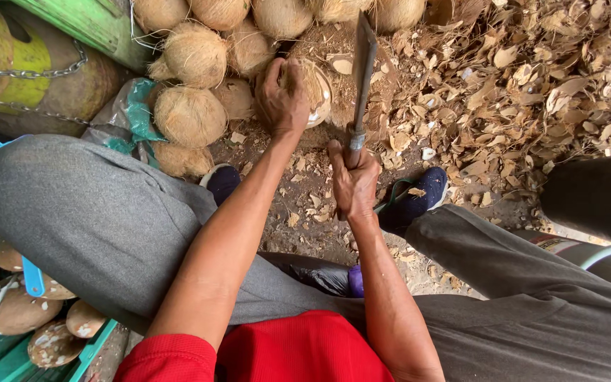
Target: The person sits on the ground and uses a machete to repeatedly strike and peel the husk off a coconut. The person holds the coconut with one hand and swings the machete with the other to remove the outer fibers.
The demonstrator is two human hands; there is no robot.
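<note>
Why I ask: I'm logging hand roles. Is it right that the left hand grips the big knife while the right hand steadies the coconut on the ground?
Not quite: the hands are swapped. In the head view the right hand grips the big knife, and the left hand steadies the coconut on the ground.

Both bare forearms reach forward and down between the spread knees, which are covered in grey trousers. The left hand (282, 95) is stretched furthest out, palm down, its fingers curled over and gripping, the wrist straight with the forearm. The right hand (353, 182) sits nearer the body, closed in a tight fist, thumb side up, knuckles facing left. Red sleeves cover the upper arms. The two hands are apart, not touching.
</note>
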